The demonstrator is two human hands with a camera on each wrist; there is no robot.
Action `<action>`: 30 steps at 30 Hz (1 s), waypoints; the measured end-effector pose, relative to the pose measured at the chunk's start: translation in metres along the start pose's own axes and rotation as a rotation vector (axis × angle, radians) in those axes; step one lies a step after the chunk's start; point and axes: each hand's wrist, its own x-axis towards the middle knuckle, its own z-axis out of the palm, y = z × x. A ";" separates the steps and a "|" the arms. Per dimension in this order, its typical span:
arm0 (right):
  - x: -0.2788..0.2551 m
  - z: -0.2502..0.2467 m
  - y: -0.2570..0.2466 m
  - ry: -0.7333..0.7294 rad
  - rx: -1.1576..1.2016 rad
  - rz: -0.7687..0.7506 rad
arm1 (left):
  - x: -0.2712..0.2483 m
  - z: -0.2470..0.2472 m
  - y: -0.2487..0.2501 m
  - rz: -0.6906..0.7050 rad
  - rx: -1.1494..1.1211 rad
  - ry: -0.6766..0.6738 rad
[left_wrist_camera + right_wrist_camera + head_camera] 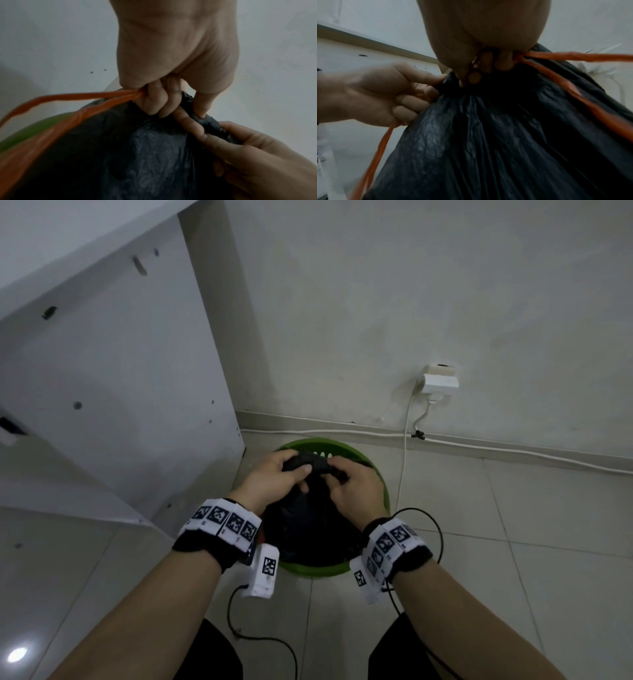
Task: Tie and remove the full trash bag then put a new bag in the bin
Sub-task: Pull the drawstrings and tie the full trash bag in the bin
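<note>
A full black trash bag [308, 529] stands in a round green bin [380, 484] on the tiled floor. Its gathered neck [205, 119] is bunched between both hands over the bin. My left hand [274, 477] grips the bunched neck and an orange drawstring [85, 97], fingers curled. My right hand [349, 484] grips the neck from the other side, with a second orange drawstring [573, 56] running out of its fist. In the right wrist view the black bag [488, 135] hangs below both fists, and the left-hand drawstring [380, 146] trails down beside it.
A white cabinet panel [120, 371] stands close on the left of the bin. The wall [411, 302] behind carries a socket with a plugged adapter [440, 381], and a white cable [406, 446] drops to the floor right of the bin. Black wrist cables [260, 642] lie near my knees.
</note>
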 end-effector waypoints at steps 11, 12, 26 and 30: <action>0.010 -0.001 -0.002 -0.314 0.324 0.305 | -0.001 0.000 -0.024 0.118 0.293 0.066; 0.012 0.002 0.004 -0.242 0.295 0.288 | -0.006 -0.002 -0.018 0.119 0.372 0.083; -0.023 0.013 0.021 -0.136 0.114 -0.014 | 0.009 0.002 -0.032 -0.020 0.500 -0.027; -0.009 0.003 0.019 -0.372 0.162 0.244 | 0.006 0.006 -0.048 0.121 0.531 0.043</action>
